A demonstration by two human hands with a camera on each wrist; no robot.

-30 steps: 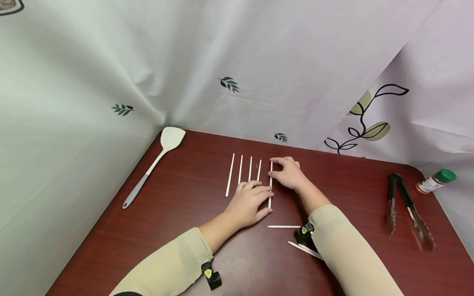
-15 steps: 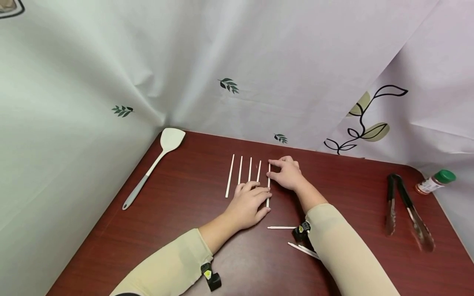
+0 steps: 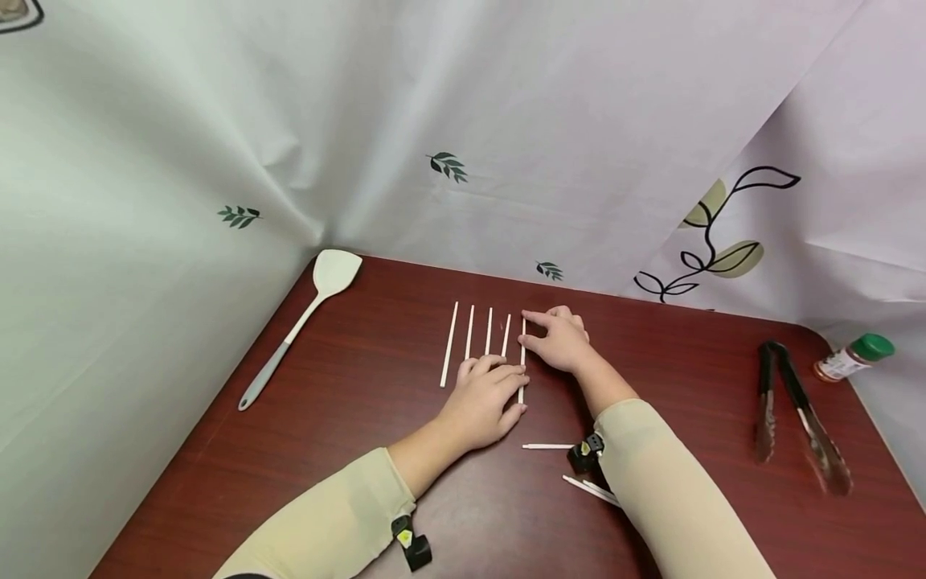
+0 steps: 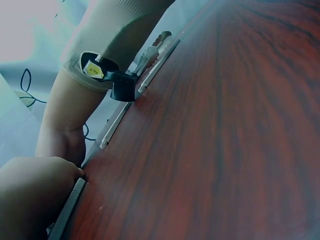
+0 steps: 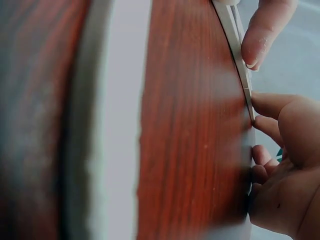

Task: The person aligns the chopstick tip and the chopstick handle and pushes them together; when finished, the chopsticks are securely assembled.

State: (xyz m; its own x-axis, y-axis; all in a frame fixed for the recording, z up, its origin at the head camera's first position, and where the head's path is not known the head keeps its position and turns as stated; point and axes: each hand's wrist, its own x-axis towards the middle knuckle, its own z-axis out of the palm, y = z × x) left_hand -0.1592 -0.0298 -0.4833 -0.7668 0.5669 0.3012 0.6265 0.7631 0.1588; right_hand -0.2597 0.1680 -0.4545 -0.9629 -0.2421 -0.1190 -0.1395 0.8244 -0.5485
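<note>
Two hands are at a thin white stick (image 3: 523, 354) lying on the dark red table (image 3: 347, 450). My left hand (image 3: 483, 400) holds its near part, thumb at the near end and a finger higher up. At the far part my right hand (image 3: 559, 339) holds it between thumb and index finger, its other fingers loosely bent. A seam shows partway along the stick (image 5: 233, 42) in the right wrist view. Several similar white sticks (image 3: 449, 346) lie to its left, roughly parallel; my left hand's fingers cover the near ends of some.
Shorter white sticks (image 3: 546, 446) with narrowed tips lie near the right sleeve, partly hidden. A white spatula (image 3: 337, 272) rests at the far left. Black-handled tongs (image 3: 784, 378) and a green-capped spice bottle (image 3: 854, 356) are at the right. A patterned cloth (image 3: 506, 121) hangs behind.
Both hands have shifted slightly left with the stick between them, narrowing the space to the row of sticks. The other sticks have stayed in place.
</note>
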